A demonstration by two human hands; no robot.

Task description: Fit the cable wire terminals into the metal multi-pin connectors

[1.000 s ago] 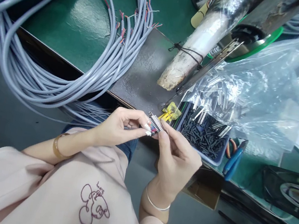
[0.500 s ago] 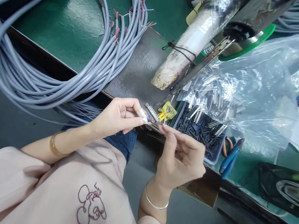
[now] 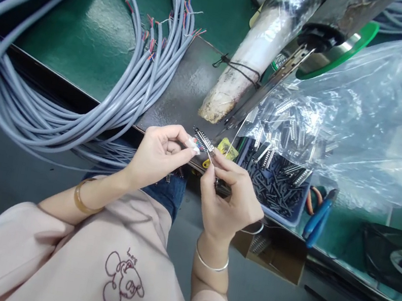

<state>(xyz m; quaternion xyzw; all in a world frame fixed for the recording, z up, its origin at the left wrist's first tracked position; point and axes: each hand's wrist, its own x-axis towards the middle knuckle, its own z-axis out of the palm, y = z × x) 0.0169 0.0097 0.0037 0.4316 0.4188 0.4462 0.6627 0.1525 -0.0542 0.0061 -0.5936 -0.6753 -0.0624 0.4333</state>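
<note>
My left hand is closed, thumb and forefinger pinching small coloured wires right beside a metal multi-pin connector. White wrapping shows on its fingertips. From the other side my right hand is closed in a pinch on a thin silvery wire, which looks like solder wire. The tip of this wire reaches the connector's near edge. Behind the right fingertips lies a yellow piece, partly covered. The soldering iron points down at the connector from above, its tip a short way off.
Grey cables with stripped ends are heaped at the left. A wrapped tube slants over the dark plate. At the right are a blue bin of black parts, a plastic bag of connectors, blue-handled cutters and a green-rimmed spool.
My right hand has moved left and slightly down, and a thin wire now shows between its fingertips. My left hand has risen slightly with the coloured wires. The connector shows more clearly.
</note>
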